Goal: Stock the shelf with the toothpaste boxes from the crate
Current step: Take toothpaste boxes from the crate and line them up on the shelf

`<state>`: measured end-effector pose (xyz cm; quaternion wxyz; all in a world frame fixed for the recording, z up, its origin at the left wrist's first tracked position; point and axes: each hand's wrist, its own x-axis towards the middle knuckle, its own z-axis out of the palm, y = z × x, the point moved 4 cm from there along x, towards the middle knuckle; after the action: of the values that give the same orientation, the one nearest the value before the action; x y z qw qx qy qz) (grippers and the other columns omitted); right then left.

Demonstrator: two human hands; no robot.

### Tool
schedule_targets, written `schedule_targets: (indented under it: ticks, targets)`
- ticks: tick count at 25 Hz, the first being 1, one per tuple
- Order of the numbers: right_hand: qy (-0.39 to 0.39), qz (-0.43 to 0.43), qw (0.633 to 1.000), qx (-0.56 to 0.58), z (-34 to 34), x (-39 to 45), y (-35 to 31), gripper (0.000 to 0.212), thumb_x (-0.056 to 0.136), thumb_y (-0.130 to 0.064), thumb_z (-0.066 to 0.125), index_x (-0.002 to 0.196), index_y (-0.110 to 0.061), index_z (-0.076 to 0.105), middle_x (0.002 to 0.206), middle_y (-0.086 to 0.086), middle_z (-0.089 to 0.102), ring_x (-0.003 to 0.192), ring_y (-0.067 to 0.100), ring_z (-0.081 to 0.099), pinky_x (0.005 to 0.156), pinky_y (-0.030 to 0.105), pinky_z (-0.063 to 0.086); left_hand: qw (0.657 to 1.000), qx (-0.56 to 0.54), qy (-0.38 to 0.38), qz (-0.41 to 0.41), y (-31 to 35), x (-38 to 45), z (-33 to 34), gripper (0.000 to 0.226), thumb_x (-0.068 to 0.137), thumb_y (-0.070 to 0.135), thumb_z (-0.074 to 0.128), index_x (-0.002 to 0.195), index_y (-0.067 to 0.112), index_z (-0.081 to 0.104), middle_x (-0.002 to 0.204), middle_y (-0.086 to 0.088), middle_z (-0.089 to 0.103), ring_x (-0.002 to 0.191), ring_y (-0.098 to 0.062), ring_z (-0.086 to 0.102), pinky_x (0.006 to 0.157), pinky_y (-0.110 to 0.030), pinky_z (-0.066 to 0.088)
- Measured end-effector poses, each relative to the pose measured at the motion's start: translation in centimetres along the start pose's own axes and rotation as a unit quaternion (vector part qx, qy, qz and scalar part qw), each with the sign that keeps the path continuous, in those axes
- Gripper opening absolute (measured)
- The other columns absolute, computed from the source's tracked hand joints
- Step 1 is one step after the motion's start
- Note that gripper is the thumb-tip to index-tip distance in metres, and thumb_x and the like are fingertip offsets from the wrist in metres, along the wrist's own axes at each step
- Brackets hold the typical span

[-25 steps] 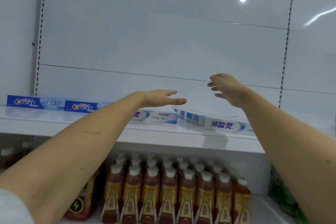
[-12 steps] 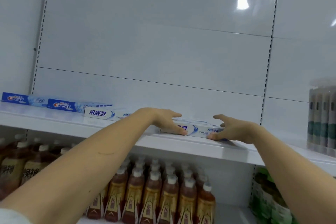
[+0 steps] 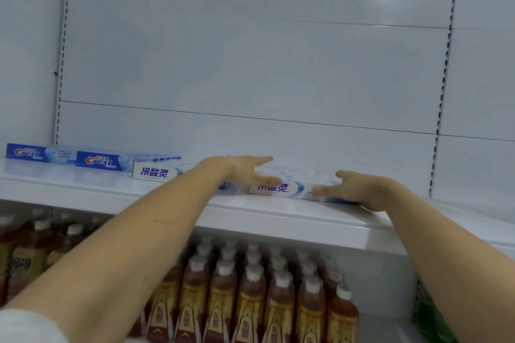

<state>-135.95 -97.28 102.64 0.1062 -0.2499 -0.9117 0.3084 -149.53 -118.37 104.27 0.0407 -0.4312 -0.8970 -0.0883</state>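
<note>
Toothpaste box (image 3: pixel 281 189) sits between my flat left hand (image 3: pixel 245 170) and right hand (image 3: pixel 359 189), fingers straight; an uneven push could skew it off the shelf (image 3: pixel 167 203).

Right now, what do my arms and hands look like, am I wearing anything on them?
Both forearms are bare, and so are the left hand and the right hand: no gloves, watch or rings show. The only clothing in view is a white sleeve at the left upper arm. A thin scratch-like line marks the left forearm.
</note>
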Motion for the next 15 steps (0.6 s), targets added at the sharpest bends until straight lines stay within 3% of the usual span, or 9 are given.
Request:
schedule_targets:
  ticks: [2, 5, 9, 11, 13, 15]
  targets:
    - [0.006, 0.028, 0.984, 0.176, 0.0, 1.0, -0.2, 0.112, 0.062, -0.083, 0.063, 0.148, -0.017, 0.032, 0.15, 0.0, 0.036, 0.133, 0.024, 0.042, 0.115, 0.042, 0.03, 0.998, -0.044, 0.016, -0.034, -3.4, -0.1, -1.3, 0.111, 0.061, 0.098, 0.025, 0.154, 0.039, 0.011, 0.163, 0.01, 0.011, 0.149, -0.019, 0.016, 0.12, -0.051, 0.009]
    - [0.088, 0.081, 0.951, 0.284, 0.3, 2.9, -0.5, 0.059, 0.097, -0.051, 0.047, 0.143, -0.015, 0.037, 0.147, 0.001, 0.042, 0.121, 0.024, 0.055, 0.11, 0.038, 0.038, 0.993, 0.015, -0.039, -0.107, -7.3, -0.9, -0.9, 0.126, 0.049, 0.103, 0.029, 0.155, 0.037, 0.008, 0.163, 0.008, 0.01, 0.149, -0.021, 0.015, 0.119, -0.052, 0.011]
    - [0.124, 0.144, 0.969, 0.16, 1.2, 4.2, -1.5, 0.018, 0.099, -0.025, 0.049, 0.101, -0.007, 0.049, 0.117, 0.014, 0.061, 0.093, 0.027, 0.054, 0.087, 0.036, 0.044, 0.992, 0.044, -0.064, -0.1, -7.7, -0.6, -0.1, 0.114, 0.068, 0.09, 0.043, 0.156, 0.03, 0.004, 0.163, 0.006, 0.011, 0.148, -0.021, 0.018, 0.12, -0.046, 0.014]
    - [0.107, 0.139, 0.982, 0.07, 1.9, 4.5, -2.9, 0.02, 0.099, -0.016, 0.045, 0.083, -0.007, 0.051, 0.101, 0.014, 0.058, 0.086, 0.027, 0.052, 0.084, 0.035, 0.039, 0.993, 0.045, -0.066, -0.085, -7.6, -0.4, 0.1, 0.117, 0.065, 0.092, 0.043, 0.156, 0.029, 0.004, 0.163, 0.006, 0.011, 0.148, -0.02, 0.019, 0.12, -0.045, 0.015]
    - [0.086, 0.128, 0.987, 0.036, 3.0, 4.7, -4.6, 0.027, 0.101, -0.018, 0.044, 0.076, -0.008, 0.049, 0.101, 0.013, 0.057, 0.088, 0.026, 0.051, 0.086, 0.034, 0.038, 0.993, 0.052, -0.065, -0.08, -7.8, -0.3, 0.0, 0.116, 0.066, 0.092, 0.042, 0.156, 0.029, 0.005, 0.163, 0.007, 0.011, 0.148, -0.02, 0.019, 0.12, -0.045, 0.016]
    - [0.084, 0.128, 0.987, 0.043, 3.5, 4.7, -5.1, 0.024, 0.101, -0.026, 0.048, 0.088, -0.007, 0.054, 0.107, 0.01, 0.058, 0.095, 0.023, 0.054, 0.088, 0.03, 0.041, 0.994, 0.055, -0.067, -0.069, -8.1, -0.2, 0.1, 0.112, 0.066, 0.092, 0.042, 0.156, 0.034, 0.007, 0.163, 0.009, 0.012, 0.148, -0.019, 0.019, 0.12, -0.045, 0.016]
